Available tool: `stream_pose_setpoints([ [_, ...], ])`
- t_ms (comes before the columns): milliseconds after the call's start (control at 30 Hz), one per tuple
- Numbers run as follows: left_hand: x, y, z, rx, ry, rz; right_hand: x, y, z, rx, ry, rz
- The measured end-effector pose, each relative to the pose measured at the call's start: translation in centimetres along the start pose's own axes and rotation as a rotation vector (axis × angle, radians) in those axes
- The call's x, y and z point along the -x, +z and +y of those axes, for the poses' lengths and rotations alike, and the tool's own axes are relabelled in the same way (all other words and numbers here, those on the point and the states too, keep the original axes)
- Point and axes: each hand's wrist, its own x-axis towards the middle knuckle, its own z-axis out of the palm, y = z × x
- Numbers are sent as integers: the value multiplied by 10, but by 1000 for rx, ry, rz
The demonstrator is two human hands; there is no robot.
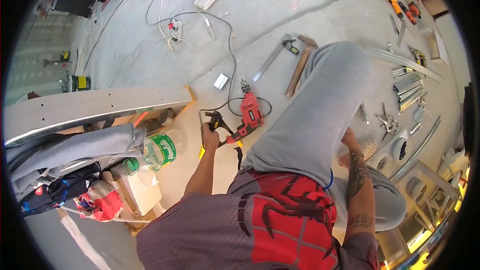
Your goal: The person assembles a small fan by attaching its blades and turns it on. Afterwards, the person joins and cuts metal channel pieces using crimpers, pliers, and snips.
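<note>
My left hand (211, 138) is closed around a black clamp with yellow pads (216, 120), low over the floor. Close on its right lies a red corded drill (251, 111), bit pointing away from me, its cable curling around it. A small metal piece (220, 81) rests beyond the clamp. My right hand (348, 137) is down beside my bent leg near a perforated shoe (368, 149); its fingers are partly hidden. Past my knee are a hammer (300, 67) and a combination square (275, 59).
A power strip (175, 31) with cables lies ahead. Metal profiles (409, 90), a locking plier-like clamp (387, 121) and an orange drill (392, 4) are on the right. A large plastic bottle (161, 151) and draped jeans (75, 150) are at left. Another person (75, 2) stands far left.
</note>
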Motion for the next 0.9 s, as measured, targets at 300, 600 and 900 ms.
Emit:
stream_pose_setpoints([
  [300, -66, -7, -47, 308, 91, 217, -4, -4, -27, 89, -89, 26],
  [600, -90, -25, 39, 1588, -343, -97, -1, -8, -36, 97, 177, 25],
  [900, -108, -110, 237, 1280, -151, 139, 16, -107, -12, 135, 645, 506],
])
